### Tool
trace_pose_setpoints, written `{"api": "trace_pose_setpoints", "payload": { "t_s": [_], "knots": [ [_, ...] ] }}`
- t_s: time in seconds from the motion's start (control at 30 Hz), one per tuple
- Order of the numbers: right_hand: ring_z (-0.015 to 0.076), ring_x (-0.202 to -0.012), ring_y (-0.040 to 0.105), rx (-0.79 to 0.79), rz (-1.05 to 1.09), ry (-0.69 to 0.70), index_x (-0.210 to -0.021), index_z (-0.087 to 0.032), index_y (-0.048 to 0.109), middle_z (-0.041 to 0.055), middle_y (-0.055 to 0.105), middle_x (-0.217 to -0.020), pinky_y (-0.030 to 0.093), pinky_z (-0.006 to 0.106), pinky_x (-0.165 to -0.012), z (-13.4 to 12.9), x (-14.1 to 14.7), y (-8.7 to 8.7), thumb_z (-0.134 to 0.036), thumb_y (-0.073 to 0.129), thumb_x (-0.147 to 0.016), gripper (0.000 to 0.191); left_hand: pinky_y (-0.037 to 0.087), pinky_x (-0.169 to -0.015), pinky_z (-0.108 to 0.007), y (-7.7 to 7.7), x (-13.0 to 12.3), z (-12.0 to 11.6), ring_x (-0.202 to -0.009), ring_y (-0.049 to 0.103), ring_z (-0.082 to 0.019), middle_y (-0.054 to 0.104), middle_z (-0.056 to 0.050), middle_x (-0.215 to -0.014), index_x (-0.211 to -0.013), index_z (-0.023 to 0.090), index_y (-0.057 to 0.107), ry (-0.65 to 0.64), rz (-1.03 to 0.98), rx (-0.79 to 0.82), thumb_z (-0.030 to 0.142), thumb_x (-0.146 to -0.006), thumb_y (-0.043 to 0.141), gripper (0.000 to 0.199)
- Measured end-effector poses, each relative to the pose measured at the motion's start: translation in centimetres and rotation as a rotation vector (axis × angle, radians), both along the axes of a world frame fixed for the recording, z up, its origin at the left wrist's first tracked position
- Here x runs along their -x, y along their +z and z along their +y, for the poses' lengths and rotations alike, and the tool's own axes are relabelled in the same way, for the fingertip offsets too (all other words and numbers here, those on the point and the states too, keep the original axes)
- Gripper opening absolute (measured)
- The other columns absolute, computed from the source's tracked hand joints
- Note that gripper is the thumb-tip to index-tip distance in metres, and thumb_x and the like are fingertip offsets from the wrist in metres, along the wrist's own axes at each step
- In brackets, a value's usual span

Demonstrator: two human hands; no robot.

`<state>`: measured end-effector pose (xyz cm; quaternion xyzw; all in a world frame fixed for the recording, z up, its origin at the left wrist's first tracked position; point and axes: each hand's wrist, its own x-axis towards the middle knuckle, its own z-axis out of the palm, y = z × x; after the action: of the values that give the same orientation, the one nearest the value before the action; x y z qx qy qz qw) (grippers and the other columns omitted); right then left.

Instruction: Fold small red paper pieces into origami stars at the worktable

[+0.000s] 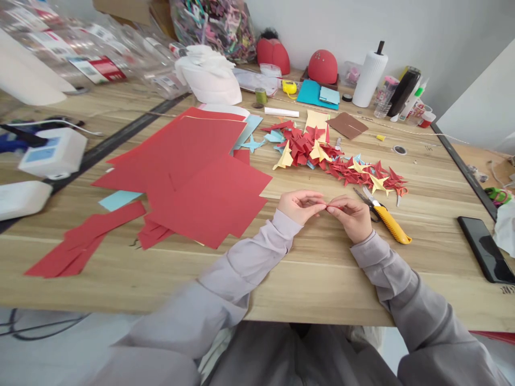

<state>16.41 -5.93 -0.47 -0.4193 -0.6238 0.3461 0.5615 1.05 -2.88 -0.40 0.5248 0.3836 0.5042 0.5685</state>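
My left hand and my right hand meet above the table, thumbs and fingertips pinched together. Whatever lies between the fingertips is tiny and mostly covered; I cannot make it out. Just beyond my hands spreads a heap of folded red paper stars, with a few yellow paper stars and a light blue paper star among and beside them. Right of my right hand lie a yellow-handled utility knife and dark scissors. Large red paper sheets are stacked left of my left hand.
Red paper strips lie at the front left. A black phone rests near the right edge. Brown paper, a tape measure, tissues and a white bottle stand or lie toward the back. Plastic bottles crowd the far left.
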Motion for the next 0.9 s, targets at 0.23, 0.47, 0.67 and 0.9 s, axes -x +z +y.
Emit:
{"api": "trace_pose_setpoints", "payload": {
  "t_s": [0.23,0.47,0.67,0.9],
  "knots": [
    [0.0155,-0.071,0.060,0.024,-0.023,0.022,-0.072,-0.022,0.067,0.0029,0.065,-0.074,0.049,0.032,-0.067,0.05,-0.08,0.01,-0.029,0.069,-0.072,0.008,0.054,-0.056,-0.027,-0.22,0.26,0.13,-0.052,0.062,-0.014,0.069,-0.007,-0.062,-0.079,0.011,0.069,-0.045,0.011,-0.017,0.029,-0.053,0.077,0.033],
    [0.0151,-0.074,0.060,0.168,0.090,0.001,-0.083,-0.021,0.063,0.0015,0.065,-0.078,0.050,0.030,-0.066,0.12,0.10,-0.28,-0.034,0.076,-0.062,0.028,0.054,-0.056,-0.026,-0.04,0.13,0.15,-0.053,0.063,-0.014,0.069,-0.005,-0.064,-0.081,0.011,0.068,0.049,0.020,-0.020,0.032,-0.053,0.078,0.036],
    [0.0116,-0.063,0.057,0.219,0.151,-0.077,-0.074,-0.019,0.063,0.0002,0.064,-0.071,0.049,0.027,-0.060,0.39,-0.07,-0.75,-0.036,0.073,-0.065,0.022,0.056,-0.054,-0.029,-0.17,-0.12,0.12,-0.053,0.063,-0.015,0.068,-0.006,-0.063,-0.080,0.010,0.067,0.062,-0.002,0.023,0.035,-0.049,0.079,0.042],
    [0.0124,-0.062,0.058,0.230,0.143,-0.055,-0.071,-0.019,0.063,0.0002,0.065,-0.068,0.049,0.027,-0.059,0.25,-0.01,-0.36,-0.038,0.072,-0.065,0.022,0.054,-0.051,-0.026,-0.42,-0.27,-0.33,-0.057,0.063,-0.015,0.069,-0.007,-0.068,-0.083,0.012,0.068,-0.057,0.071,-0.003,0.027,-0.053,0.074,0.034]
  ]
}}
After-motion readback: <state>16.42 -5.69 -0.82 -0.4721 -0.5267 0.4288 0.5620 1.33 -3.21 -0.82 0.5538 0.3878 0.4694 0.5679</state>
